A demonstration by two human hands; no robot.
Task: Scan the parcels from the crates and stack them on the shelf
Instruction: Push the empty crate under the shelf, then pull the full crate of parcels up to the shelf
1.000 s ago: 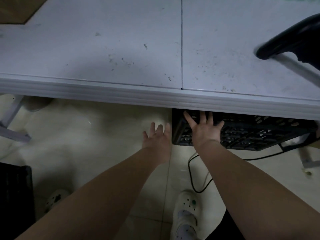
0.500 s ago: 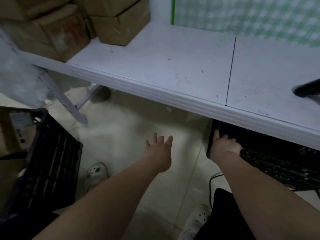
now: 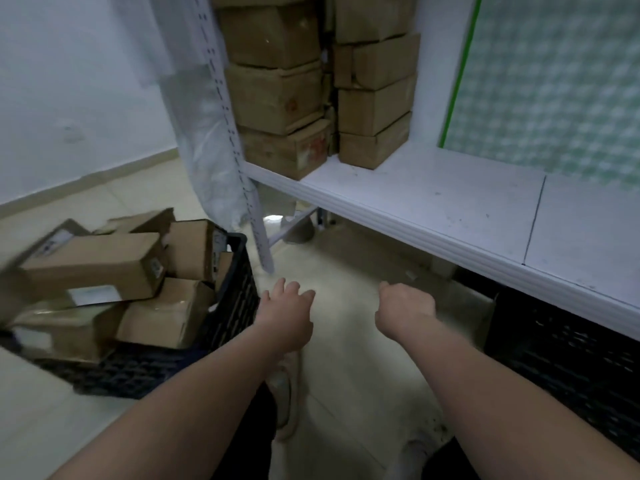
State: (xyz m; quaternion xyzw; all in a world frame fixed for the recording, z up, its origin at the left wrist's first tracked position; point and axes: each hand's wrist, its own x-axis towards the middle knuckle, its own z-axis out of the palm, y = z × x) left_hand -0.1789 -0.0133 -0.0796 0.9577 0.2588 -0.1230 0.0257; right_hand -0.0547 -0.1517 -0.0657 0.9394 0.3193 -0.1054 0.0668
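Here, both hands hang free between crate and shelf

The white shelf runs along the right side. Stacked parcels, brown cardboard, stand in two columns at its far left end.

A black crate sits on the floor, left, heaped with loose parcels, several showing white labels. A second crate, also black, sits under the shelf, right; its contents can't be made out.

The left hand is over the floor tiles, just beside the full crate's corner, fingers relaxed and slightly spread, holding nothing. The right hand is near it, apart from the shelf edge, fingers curled under, nothing in them.

A pale shoe shows below the left wrist.
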